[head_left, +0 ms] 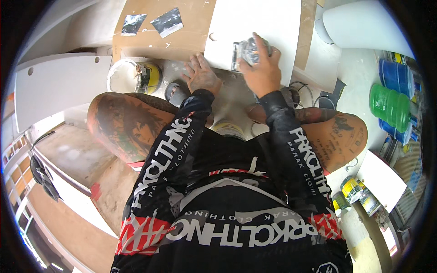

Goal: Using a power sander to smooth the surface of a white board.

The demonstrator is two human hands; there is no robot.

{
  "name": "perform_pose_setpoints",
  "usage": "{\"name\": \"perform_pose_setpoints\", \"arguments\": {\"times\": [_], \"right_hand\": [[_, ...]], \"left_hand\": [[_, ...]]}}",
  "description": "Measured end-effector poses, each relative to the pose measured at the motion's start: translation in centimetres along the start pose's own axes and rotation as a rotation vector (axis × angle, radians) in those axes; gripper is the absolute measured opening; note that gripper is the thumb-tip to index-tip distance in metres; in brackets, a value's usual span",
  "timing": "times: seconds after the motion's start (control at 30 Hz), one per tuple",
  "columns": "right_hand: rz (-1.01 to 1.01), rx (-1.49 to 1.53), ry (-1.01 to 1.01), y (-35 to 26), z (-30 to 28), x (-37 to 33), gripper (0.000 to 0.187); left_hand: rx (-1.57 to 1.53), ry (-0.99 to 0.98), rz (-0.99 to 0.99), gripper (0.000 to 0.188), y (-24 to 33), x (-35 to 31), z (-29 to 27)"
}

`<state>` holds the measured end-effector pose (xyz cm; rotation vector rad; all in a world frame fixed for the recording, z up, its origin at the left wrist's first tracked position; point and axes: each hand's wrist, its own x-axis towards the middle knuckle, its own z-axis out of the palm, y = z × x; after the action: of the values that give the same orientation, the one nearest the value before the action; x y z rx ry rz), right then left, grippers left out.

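My right hand (266,75) is closed around a grey power sander (248,51), which sits on a white panel (255,20) in front of me. Fingers cover part of the tool. My left hand (202,78) is dusty, its fingers spread; the fingertips lie at the panel's near left corner, where a brown board (170,48) meets it. Nothing shows in that hand. On the brown board lie two dark, grey-streaked sheets (166,22).
A whitish bucket (122,77) and a dark rounded thing (176,93) stand left of my left hand. Cables (304,91) loop by my right knee. Blue jugs (395,76), a green jug (389,107) and paint cans (352,189) are at right. A white panel (59,86) is at left.
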<state>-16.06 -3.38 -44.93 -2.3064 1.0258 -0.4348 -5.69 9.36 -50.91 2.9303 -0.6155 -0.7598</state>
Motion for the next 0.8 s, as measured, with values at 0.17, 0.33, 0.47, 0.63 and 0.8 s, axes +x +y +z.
{"name": "perform_pose_setpoints", "arguments": {"times": [0.17,0.33,0.47,0.63,0.8], "right_hand": [[0.021,0.054,-0.103,-3.7,2.4,0.6,0.08],[-0.054,0.145,-0.113,-6.4,2.7,0.1,0.077],[0.035,0.078,-0.117,-2.2,0.4,-1.3,0.079],[0.16,0.047,-0.037,1.2,-3.9,-0.7,0.078],[0.26,0.059,0.082,4.5,-4.9,1.9,0.08]], "left_hand": [[-0.174,-0.061,-0.139,0.087,-3.2,3.5,2.6],[-0.624,0.213,-0.181,0.059,-8.0,6.3,4.9],[-0.624,0.226,-0.076,0.057,-2.5,4.3,2.1],[-0.501,0.314,0.207,0.059,0.3,5.5,-0.3],[-0.343,0.307,0.531,0.067,0.1,11.1,-0.7]]}}
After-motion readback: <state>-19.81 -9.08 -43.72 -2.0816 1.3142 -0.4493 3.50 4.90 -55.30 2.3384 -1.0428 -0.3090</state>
